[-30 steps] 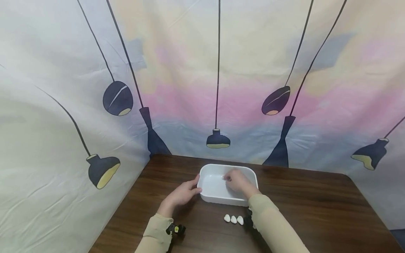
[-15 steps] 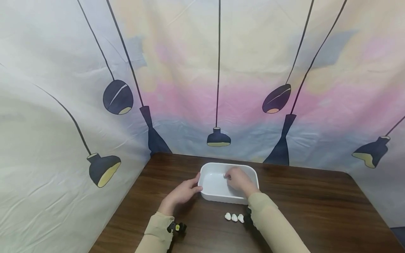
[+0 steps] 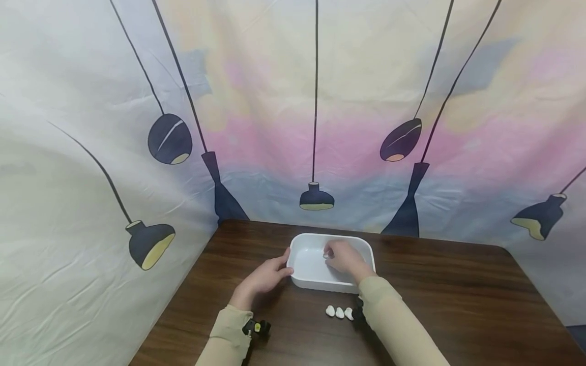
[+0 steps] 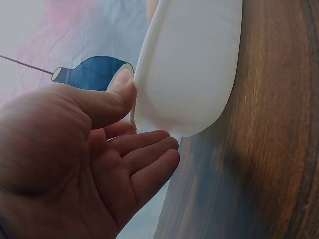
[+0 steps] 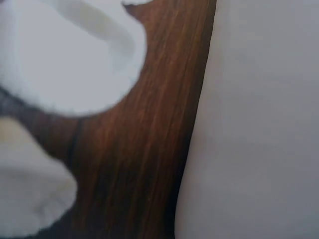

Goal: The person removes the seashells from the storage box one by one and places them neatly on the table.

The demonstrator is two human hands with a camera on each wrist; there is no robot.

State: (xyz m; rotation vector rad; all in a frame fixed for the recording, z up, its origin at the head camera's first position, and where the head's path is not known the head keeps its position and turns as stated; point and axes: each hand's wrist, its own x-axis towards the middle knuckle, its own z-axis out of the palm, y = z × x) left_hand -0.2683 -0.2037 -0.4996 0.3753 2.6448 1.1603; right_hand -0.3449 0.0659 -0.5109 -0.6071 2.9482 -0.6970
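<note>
A white rectangular tray with rounded corners stands on the wooden table. My left hand holds its left end, thumb at the near corner and index finger farther back; in the left wrist view the thumb lies along the rim of the tray. My right hand reaches inside with curled fingers, pinching a small white piece mostly hidden by the fingertips. In front of the tray, three small white rounded pieces lie in a row. Close up in the right wrist view, a white piece looks blurred.
The brown wooden table extends widely to the right. Behind it hangs a pastel cloth printed with dark lamps. A small black device is strapped on the left wrist; another sits beside the right sleeve.
My right hand's fingertips have shifted slightly inside the tray, and a white piece now shows at them. The left hand stays at the tray's end. The view has tilted slightly.
</note>
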